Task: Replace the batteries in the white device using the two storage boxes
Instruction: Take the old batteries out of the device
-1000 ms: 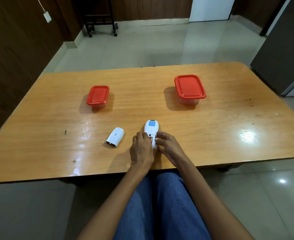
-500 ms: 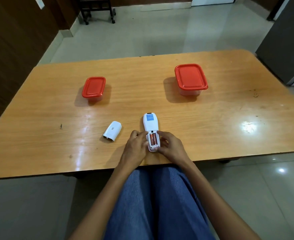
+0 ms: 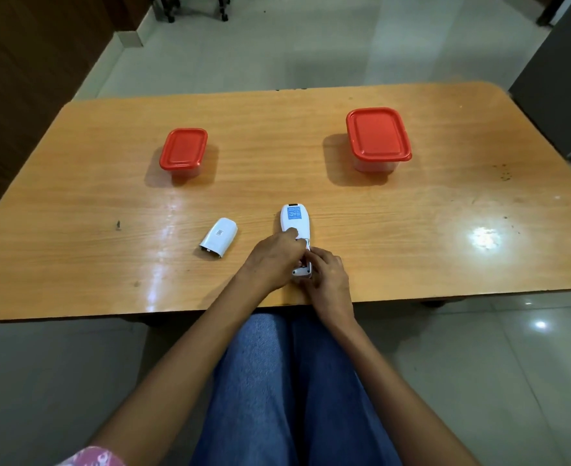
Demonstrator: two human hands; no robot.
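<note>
Wooden desk (image 3: 411, 230), white device (image 3: 294, 220) at 6 o'clock by the near edge, left hand (image 3: 274, 260) fingers (image 3: 290, 234) curled over it, right hand (image 3: 329, 275) fingers (image 3: 317, 253) pinching its end, loose cover (image 3: 218, 241) at 8 o'clock, small red-lidded box (image 3: 183, 149) at 10, large red-lidded box (image 3: 377, 135) at 2.

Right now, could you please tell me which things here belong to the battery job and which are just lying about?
Job: white device, touched by the left hand and right hand; its loose cover; small red-lidded box; large red-lidded box.
Lying about: wheeled stand on the floor; grey cabinet at right.
</note>
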